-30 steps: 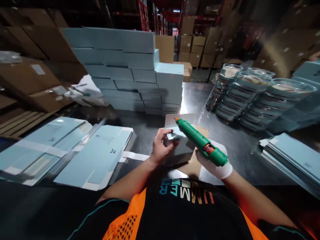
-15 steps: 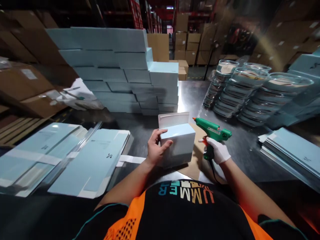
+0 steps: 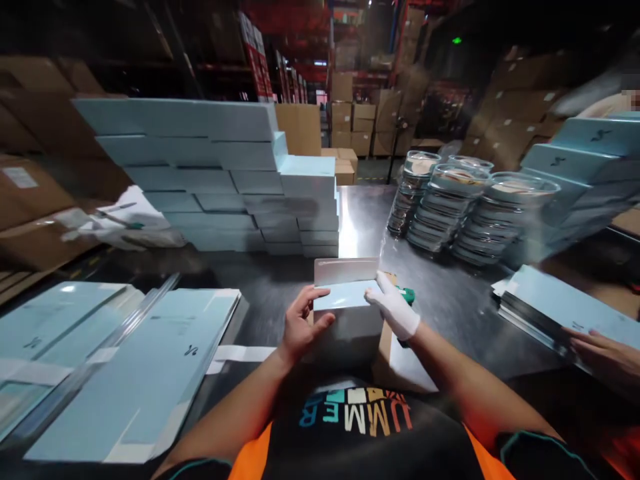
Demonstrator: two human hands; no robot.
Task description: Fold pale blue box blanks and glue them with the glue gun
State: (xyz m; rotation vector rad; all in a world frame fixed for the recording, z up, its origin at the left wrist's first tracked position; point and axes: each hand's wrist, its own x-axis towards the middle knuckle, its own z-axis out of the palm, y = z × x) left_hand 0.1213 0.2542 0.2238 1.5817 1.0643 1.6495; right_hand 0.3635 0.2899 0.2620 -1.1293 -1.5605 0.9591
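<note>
A small light-blue box [image 3: 345, 313] stands on the metal table in front of me, its white end flap [image 3: 345, 271] standing up at the far side. My bare left hand [image 3: 300, 323] grips the box's left side, thumb on its top. My gloved right hand [image 3: 395, 308] rests on the box's top right edge. Just behind that hand, a bit of the green glue gun [image 3: 407, 294] lies on brown cardboard [image 3: 400, 363].
A wall of stacked light-blue boxes [image 3: 220, 173] stands at the back left. Flat unfolded box blanks [image 3: 135, 373] lie at my left, more blanks [image 3: 555, 310] at my right. Stacks of clear round lids [image 3: 460, 207] fill the back right. Another person's hand [image 3: 605, 350] touches the right blanks.
My right hand has set the glue gun down behind the box and come onto the box's top right edge. My view tilted up. Another person's hand appeared at the right.
</note>
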